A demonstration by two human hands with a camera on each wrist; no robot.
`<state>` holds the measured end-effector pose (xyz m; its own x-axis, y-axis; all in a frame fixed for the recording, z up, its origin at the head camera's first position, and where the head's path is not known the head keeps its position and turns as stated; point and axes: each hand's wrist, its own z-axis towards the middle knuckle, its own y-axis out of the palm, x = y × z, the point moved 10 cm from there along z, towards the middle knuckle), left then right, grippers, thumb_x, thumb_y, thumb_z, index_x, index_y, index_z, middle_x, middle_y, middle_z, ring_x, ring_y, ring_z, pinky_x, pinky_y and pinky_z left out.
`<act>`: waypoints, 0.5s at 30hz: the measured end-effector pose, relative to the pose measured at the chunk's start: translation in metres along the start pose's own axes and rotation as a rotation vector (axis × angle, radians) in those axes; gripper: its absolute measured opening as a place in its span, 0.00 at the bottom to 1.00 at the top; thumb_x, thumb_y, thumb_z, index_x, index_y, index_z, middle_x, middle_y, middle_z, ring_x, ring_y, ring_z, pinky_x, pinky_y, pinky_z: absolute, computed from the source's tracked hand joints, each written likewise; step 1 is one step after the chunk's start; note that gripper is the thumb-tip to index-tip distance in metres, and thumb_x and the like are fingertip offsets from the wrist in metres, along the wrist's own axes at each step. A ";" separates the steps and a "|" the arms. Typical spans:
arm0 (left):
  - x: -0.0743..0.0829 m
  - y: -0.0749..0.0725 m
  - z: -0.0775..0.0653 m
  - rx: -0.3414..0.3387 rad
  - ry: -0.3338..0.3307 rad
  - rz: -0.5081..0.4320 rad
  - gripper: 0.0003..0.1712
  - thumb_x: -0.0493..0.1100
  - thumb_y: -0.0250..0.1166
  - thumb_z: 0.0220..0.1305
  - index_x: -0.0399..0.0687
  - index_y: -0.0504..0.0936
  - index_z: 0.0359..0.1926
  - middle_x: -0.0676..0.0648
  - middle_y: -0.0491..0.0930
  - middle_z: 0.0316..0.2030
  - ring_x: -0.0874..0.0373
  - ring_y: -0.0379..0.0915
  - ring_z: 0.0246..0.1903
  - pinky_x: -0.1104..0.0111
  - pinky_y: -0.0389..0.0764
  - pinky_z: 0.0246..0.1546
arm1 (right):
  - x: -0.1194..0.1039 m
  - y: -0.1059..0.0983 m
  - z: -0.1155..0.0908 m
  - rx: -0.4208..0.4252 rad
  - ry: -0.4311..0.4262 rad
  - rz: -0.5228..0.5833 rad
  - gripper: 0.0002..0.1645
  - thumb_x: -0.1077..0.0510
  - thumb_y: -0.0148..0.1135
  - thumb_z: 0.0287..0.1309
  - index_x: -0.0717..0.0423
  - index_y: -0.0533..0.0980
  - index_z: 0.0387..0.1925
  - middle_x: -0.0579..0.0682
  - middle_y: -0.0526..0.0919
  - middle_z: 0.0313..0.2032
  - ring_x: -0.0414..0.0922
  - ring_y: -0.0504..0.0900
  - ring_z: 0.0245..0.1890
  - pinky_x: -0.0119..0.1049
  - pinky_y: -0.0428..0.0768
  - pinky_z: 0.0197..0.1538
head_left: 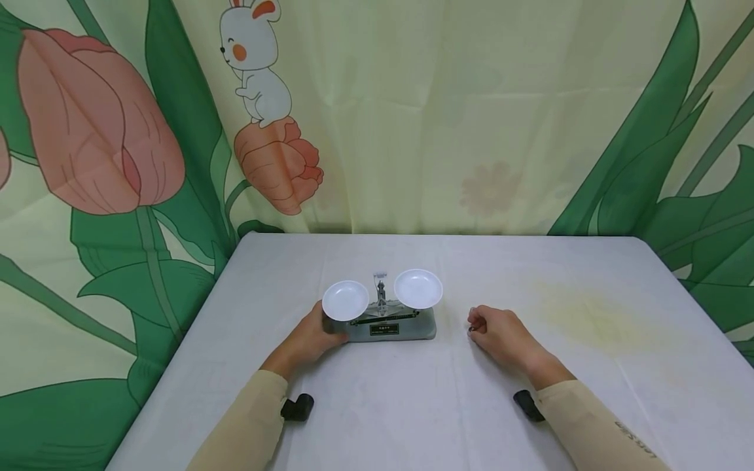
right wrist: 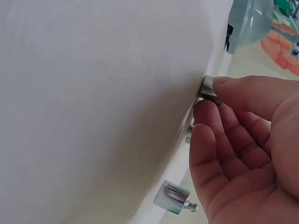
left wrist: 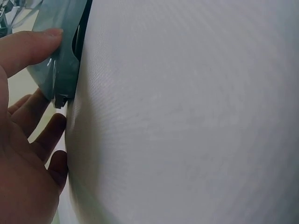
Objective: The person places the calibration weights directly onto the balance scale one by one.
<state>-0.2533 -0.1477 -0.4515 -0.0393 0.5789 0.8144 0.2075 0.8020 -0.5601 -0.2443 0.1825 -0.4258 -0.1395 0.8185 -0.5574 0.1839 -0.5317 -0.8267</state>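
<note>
A grey-green balance scale (head_left: 406,328) with two white round pans stands on the table. My left hand (head_left: 309,337) grips its left end, the thumb on the front face and other fingers around the end; in the left wrist view the thumb (left wrist: 35,49) lies on the grey-green base (left wrist: 65,77). To the right of the scale, my right hand (head_left: 503,337) is low over the cloth. In the right wrist view it pinches a small shiny metal weight (right wrist: 207,87) between thumb and fingers, partly hidden by the fingertips.
A knobbed metal weight (right wrist: 173,198) stands on the table near the right hand, and another small metal piece (right wrist: 188,134) shows partly behind the fingers. A white cloth covers the table (head_left: 377,405). Behind it hangs a printed curtain (head_left: 412,131).
</note>
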 end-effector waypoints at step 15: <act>-0.003 0.003 0.000 0.021 -0.009 0.035 0.53 0.36 0.76 0.54 0.40 0.55 0.75 0.38 0.62 0.72 0.40 0.52 0.73 0.42 0.53 0.70 | -0.016 -0.023 -0.007 0.077 -0.020 0.060 0.12 0.63 0.64 0.60 0.61 0.77 0.46 0.48 0.81 0.36 0.47 0.78 0.40 0.45 0.81 0.46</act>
<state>-0.2528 -0.1465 -0.4555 -0.0410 0.6080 0.7929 0.1884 0.7840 -0.5915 -0.2390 0.1835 -0.3971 -0.1498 0.7805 -0.6069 0.1170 -0.5955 -0.7948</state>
